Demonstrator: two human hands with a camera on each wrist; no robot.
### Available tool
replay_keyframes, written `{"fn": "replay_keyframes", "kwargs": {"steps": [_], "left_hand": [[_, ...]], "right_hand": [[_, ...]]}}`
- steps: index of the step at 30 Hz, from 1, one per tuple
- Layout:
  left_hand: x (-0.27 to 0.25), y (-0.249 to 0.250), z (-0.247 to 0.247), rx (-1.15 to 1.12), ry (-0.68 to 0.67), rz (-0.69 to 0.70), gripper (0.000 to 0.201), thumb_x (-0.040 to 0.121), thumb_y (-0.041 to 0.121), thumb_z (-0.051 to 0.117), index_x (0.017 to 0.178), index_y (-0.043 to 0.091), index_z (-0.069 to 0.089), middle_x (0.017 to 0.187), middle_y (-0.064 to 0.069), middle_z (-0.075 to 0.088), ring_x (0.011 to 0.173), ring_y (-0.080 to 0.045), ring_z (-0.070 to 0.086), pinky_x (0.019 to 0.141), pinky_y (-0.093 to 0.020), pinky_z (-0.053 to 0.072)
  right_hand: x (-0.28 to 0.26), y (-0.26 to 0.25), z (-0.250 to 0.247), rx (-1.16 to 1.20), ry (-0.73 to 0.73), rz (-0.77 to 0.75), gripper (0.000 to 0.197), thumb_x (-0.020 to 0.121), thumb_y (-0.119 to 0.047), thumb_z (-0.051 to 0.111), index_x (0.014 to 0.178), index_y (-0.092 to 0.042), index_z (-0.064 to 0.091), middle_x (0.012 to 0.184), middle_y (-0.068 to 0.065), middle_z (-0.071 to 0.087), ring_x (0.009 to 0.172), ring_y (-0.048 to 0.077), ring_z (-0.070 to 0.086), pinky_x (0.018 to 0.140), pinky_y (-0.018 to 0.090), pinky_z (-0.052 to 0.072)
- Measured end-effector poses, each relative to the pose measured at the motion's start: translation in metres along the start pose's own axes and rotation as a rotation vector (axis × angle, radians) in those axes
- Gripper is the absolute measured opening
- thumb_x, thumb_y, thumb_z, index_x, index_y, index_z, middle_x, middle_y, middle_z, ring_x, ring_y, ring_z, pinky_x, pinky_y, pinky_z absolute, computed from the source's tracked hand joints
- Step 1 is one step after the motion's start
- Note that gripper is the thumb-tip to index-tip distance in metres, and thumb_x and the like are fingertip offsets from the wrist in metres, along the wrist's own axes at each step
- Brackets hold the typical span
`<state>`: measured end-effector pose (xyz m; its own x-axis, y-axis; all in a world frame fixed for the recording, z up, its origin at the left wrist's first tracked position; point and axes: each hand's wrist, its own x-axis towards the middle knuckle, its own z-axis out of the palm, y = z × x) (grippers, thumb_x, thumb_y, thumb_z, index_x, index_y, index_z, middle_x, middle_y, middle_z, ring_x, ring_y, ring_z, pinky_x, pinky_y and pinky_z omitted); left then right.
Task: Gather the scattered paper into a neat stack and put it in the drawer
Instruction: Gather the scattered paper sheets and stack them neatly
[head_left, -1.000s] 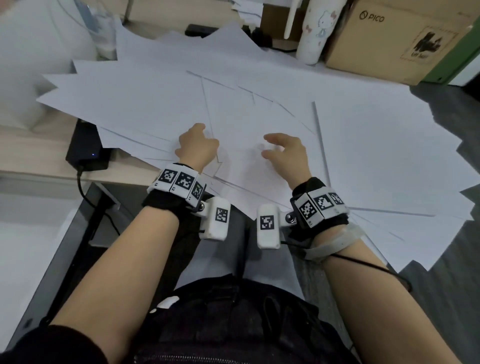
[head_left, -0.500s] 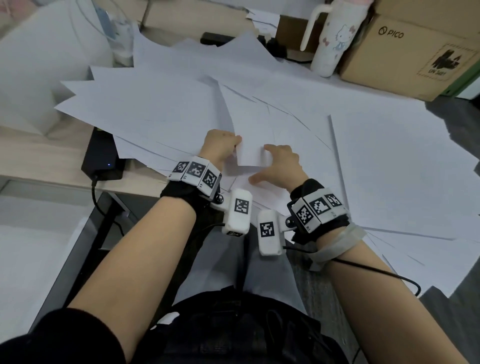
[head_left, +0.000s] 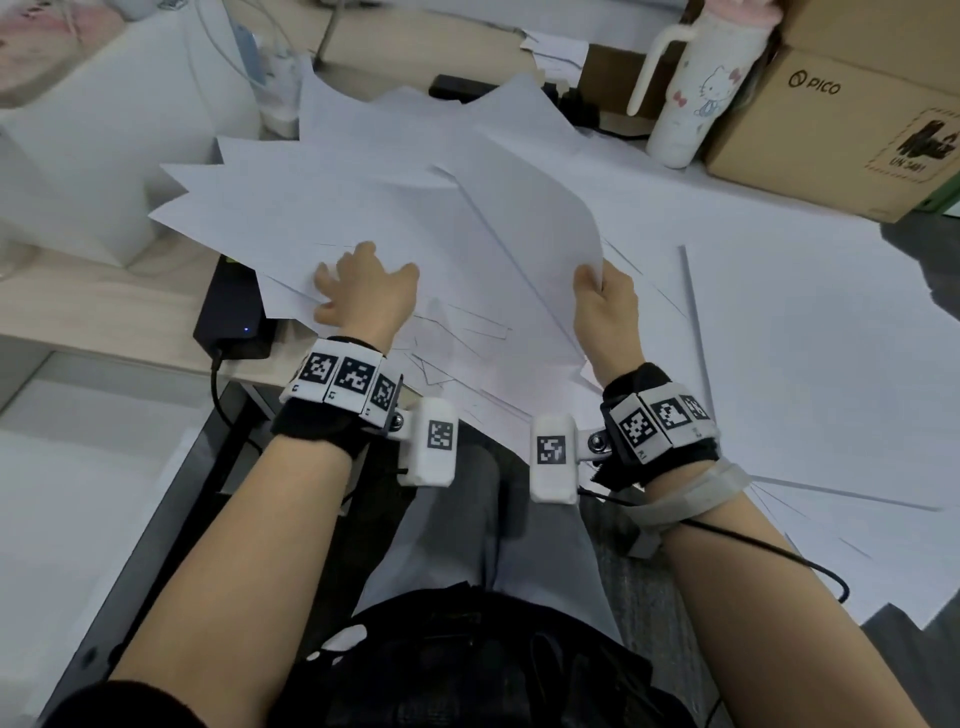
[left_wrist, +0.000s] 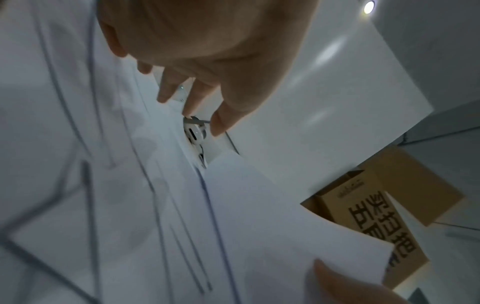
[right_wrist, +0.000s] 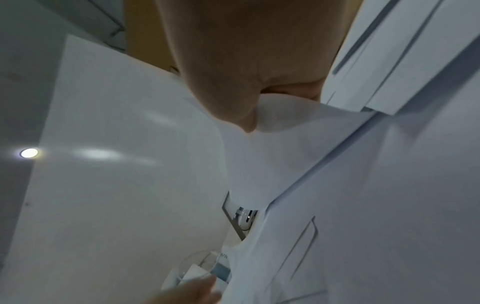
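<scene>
White paper (head_left: 467, 234) lies fanned across the desk (head_left: 78, 312). The right hand (head_left: 605, 306) pinches a lifted sheet's edge at 3 o'clock, fingers clamped on it. The left hand (head_left: 366, 291), at 9 o'clock, rests on the sheets with fingers (left_wrist: 166, 90) spread apart.

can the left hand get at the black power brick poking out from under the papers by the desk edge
Probably yes. The left hand lies open on the papers just beside the black power brick, whose near end is uncovered; only overlapping sheets hide the rest.

White paper (head_left: 467, 249) sheets lie fanned and overlapping across my desk, one curled sheet (head_left: 530, 218) raised at twelve o'clock.
</scene>
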<state>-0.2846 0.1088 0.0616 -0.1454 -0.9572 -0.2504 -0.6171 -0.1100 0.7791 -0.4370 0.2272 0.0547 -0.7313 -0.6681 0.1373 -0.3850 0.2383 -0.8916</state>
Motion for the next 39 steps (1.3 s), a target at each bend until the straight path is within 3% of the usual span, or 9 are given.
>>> {"fn": "replay_keyframes", "kwargs": {"steps": [7,12,19,22,24,27,32,36,39], "left_hand": [[0.015,-0.023,0.008,0.263,-0.006,-0.048,0.072,0.083,0.019,0.057,0.145,0.011,0.022,0.157,-0.012,0.005,0.145,-0.028,0.0,0.111,-0.051,0.016],[0.019,-0.026,0.008,0.252,0.05,-0.036,0.067,0.079,0.015,0.063,0.139,0.011,0.033,0.147,-0.008,0.03,0.136,-0.028,0.02,0.103,-0.045,0.025],[0.017,-0.023,0.013,0.219,-0.021,0.03,0.057,0.078,0.023,0.064,0.133,0.026,0.049,0.143,-0.003,0.03,0.132,-0.027,0.02,0.101,-0.041,0.028],[0.011,-0.016,0.019,0.187,-0.095,0.076,0.046,0.08,0.035,0.065,0.125,0.029,0.057,0.14,-0.002,0.032,0.131,-0.026,0.021,0.104,-0.043,0.028],[0.01,-0.01,0.023,0.167,-0.128,0.075,0.033,0.081,0.042,0.064,0.111,0.029,0.062,0.136,-0.002,0.034,0.13,-0.026,0.022,0.103,-0.043,0.027],[0.011,0.001,0.025,0.139,-0.14,0.026,0.027,0.084,0.048,0.058,0.078,0.022,0.057,0.12,-0.003,0.04,0.128,-0.026,0.024,0.094,-0.039,0.026],[0.009,0.016,0.03,0.058,-0.178,0.024,0.034,0.089,0.043,0.052,0.063,0.021,0.047,0.074,0.009,0.039,0.124,-0.023,0.028,0.104,-0.041,0.027],[0.007,0.017,0.037,-0.09,-0.094,0.037,0.034,0.089,0.025,0.047,0.057,0.017,0.041,0.064,0.001,0.047,0.099,-0.022,0.038,0.091,-0.039,0.029],[0.017,0.016,0.035,-0.442,0.061,0.157,0.043,0.088,0.015,0.049,0.051,0.017,0.027,0.052,0.0,0.032,0.061,-0.023,0.036,0.068,-0.034,0.027]], "right_hand": [[-0.005,0.011,0.009,0.037,-0.158,0.192,0.022,0.099,-0.015,0.037,0.083,-0.004,0.048,0.067,-0.001,0.039,0.065,0.015,0.036,0.068,0.027,0.032],[-0.002,0.005,0.009,0.019,-0.218,0.249,0.039,0.099,-0.017,0.037,0.109,0.019,0.049,0.082,0.009,0.043,0.077,0.018,0.04,0.07,0.029,0.033],[-0.002,0.006,0.011,-0.002,-0.237,0.281,0.035,0.098,-0.017,0.037,0.096,0.015,0.051,0.079,0.008,0.041,0.075,0.019,0.037,0.071,0.03,0.032],[-0.002,0.004,0.01,0.028,-0.226,0.326,0.041,0.1,-0.02,0.038,0.115,0.016,0.048,0.088,0.008,0.044,0.08,0.018,0.041,0.072,0.029,0.034],[-0.001,0.004,0.008,0.048,-0.228,0.349,0.036,0.1,-0.023,0.038,0.111,0.008,0.053,0.093,0.008,0.049,0.084,0.019,0.045,0.075,0.029,0.037],[-0.002,0.003,0.005,0.063,-0.246,0.348,0.021,0.101,-0.024,0.038,0.104,-0.011,0.054,0.098,0.005,0.054,0.089,0.019,0.049,0.077,0.027,0.039],[0.0,0.004,0.004,0.066,-0.245,0.318,0.029,0.1,-0.02,0.037,0.103,-0.001,0.058,0.074,-0.001,0.044,0.068,0.014,0.039,0.06,0.024,0.032],[0.001,0.007,0.004,0.107,-0.204,0.295,0.029,0.1,-0.019,0.037,0.08,-0.001,0.049,0.069,0.001,0.039,0.063,0.015,0.035,0.061,0.026,0.031],[0.002,0.008,0.001,0.172,-0.117,0.296,0.031,0.1,-0.02,0.038,0.096,0.004,0.057,0.075,0.003,0.046,0.07,0.018,0.042,0.067,0.027,0.036]]}}
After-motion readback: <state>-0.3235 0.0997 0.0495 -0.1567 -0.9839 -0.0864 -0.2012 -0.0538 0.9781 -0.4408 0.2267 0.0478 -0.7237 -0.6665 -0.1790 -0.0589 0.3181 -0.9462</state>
